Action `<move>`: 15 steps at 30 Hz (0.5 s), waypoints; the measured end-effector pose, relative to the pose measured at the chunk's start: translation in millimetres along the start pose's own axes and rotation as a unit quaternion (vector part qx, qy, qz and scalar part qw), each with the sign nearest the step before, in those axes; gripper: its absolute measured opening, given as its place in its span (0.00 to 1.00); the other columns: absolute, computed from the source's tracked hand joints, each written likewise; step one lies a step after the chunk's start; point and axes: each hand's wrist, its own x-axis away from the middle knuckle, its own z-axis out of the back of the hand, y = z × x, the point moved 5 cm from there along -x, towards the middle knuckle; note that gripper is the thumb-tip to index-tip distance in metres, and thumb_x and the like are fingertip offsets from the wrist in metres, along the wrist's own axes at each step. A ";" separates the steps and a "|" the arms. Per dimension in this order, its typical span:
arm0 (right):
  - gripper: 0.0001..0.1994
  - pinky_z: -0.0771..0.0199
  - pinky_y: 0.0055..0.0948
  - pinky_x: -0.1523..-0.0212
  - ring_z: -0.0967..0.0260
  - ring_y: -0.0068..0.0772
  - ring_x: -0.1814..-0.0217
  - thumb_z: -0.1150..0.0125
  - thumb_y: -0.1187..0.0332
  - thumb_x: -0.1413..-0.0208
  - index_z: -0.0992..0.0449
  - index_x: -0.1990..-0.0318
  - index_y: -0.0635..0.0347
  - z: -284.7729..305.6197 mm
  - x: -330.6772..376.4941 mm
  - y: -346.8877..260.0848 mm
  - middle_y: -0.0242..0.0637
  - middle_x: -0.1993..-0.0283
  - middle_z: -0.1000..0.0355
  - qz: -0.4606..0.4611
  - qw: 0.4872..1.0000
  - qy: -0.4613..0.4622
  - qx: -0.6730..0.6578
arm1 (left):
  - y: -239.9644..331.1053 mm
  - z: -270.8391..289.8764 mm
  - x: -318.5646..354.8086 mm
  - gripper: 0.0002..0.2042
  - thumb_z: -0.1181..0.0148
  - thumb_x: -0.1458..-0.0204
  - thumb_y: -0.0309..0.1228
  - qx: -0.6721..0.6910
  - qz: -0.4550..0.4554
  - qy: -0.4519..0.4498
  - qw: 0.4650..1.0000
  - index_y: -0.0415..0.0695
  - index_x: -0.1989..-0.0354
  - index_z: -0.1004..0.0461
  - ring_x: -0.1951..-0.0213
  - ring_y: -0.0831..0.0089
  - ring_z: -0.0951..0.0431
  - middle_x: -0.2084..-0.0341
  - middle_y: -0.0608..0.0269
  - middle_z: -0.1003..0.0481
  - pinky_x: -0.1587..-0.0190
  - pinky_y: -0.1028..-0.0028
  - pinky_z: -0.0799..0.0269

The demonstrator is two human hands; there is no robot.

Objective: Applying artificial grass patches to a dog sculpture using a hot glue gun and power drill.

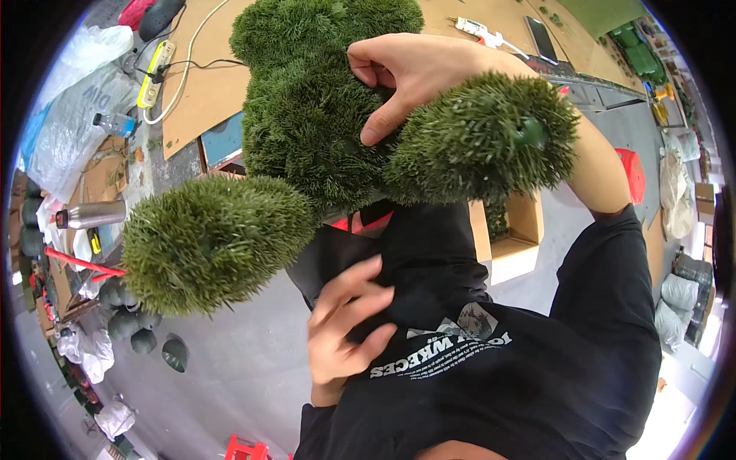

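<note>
A bulky green artificial-grass figure (310, 115) rests in front of me at the table's near edge, its lower end at my lap. Two rounded grass limbs stick out toward me, a left limb (218, 245) and a right limb (487, 138). My right hand (418, 80) reaches over the right limb and grips the figure where that limb joins the body. Its thumb and curled fingers press into the grass, and some fingertips are hidden. My left hand (349, 326) hangs in front of my shirt, fingers apart, slightly blurred and holding nothing.
On the table lie a white glue gun (477, 31), a phone (542, 40) and a yellow-white power strip (156, 74) with cables. Plastic bags (73, 115), a clear bottle (115, 123) and a metal bottle (92, 215) are at left. Right stand a cardboard box (527, 218) and a red stool (631, 176).
</note>
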 end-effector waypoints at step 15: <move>0.32 0.47 0.30 0.75 0.48 0.19 0.74 0.14 0.57 0.56 0.42 0.69 0.58 -20.6 -1.9 53.0 0.26 0.77 0.45 0.075 0.977 0.092 -0.175 | -14.4 -34.2 -40.5 0.29 0.31 0.48 0.24 -0.384 0.062 0.014 0.921 0.38 0.35 0.30 0.54 0.60 0.20 0.26 0.43 0.42 0.57 0.68 0.19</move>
